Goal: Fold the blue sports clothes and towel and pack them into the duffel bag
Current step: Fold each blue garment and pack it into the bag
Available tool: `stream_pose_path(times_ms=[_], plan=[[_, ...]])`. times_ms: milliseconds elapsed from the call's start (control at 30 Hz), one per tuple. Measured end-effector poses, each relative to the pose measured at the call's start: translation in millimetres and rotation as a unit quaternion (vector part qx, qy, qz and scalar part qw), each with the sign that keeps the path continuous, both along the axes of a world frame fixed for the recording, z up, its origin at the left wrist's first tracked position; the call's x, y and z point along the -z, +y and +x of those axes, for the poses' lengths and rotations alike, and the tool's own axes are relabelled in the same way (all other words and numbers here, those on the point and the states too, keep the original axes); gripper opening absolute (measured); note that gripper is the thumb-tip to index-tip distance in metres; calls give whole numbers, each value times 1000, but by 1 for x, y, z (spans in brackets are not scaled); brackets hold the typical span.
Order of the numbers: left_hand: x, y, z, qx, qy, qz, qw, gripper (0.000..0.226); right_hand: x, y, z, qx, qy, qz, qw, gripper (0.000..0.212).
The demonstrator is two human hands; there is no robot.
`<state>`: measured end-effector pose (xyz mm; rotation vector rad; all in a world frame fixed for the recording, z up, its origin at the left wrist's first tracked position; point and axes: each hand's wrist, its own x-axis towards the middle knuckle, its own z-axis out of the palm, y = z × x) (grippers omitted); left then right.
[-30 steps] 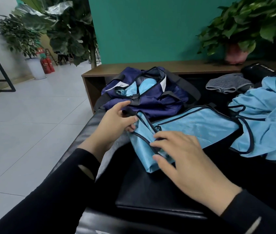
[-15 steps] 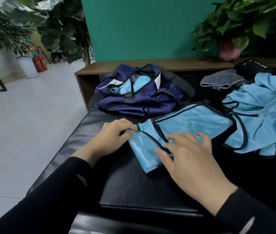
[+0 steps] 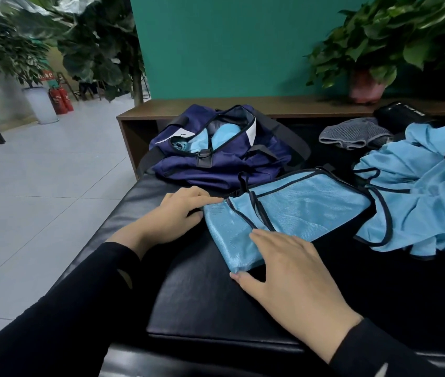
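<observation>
At the far left a potted plant (image 3: 12, 50) in a white pot stands on the tiled floor (image 3: 39, 200) beside red fire extinguishers (image 3: 61, 100). The left hand (image 3: 177, 216) lies flat on the black padded worktop (image 3: 215, 295), its straight fingers touching the left end of the folded blue garment (image 3: 292, 213); this grip holds nothing. Just beyond it sits the navy duffel bag (image 3: 221, 156), unzipped, with light blue cloth showing inside. The right hand (image 3: 294, 278) presses open-palmed on the near corner of the folded garment, fingers spread, grip relaxed. Farther right lie a loose heap of blue clothes (image 3: 422, 202), touching the folded piece, and a grey knitted item (image 3: 357, 134) behind it. A leafy plant (image 3: 379, 42) stands on the wooden shelf (image 3: 283, 106).
</observation>
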<state>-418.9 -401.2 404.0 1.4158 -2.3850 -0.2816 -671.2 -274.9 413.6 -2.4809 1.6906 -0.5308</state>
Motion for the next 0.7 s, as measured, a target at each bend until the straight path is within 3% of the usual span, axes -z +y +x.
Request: stream_pose_path(times_ms=[133, 233, 433, 567, 700], plan=[[-1, -4, -1, 12, 19, -5, 1000, 67, 12, -6, 4, 17, -3, -59, 998, 46], [2, -6, 0, 33, 25, -18, 999, 56, 15, -14, 5, 17, -9, -84, 996, 39], [5, -2, 2, 34, 38, -37, 998, 48, 8, -22, -19, -40, -108, -23, 993, 27], [0, 16, -7, 58, 36, -41, 997, 64, -4, -16, -61, -98, -199, 65, 973, 24], [-2, 34, -35, 85, 0, -76, 994, 78, -13, -5, -99, -143, -208, 108, 962, 24]])
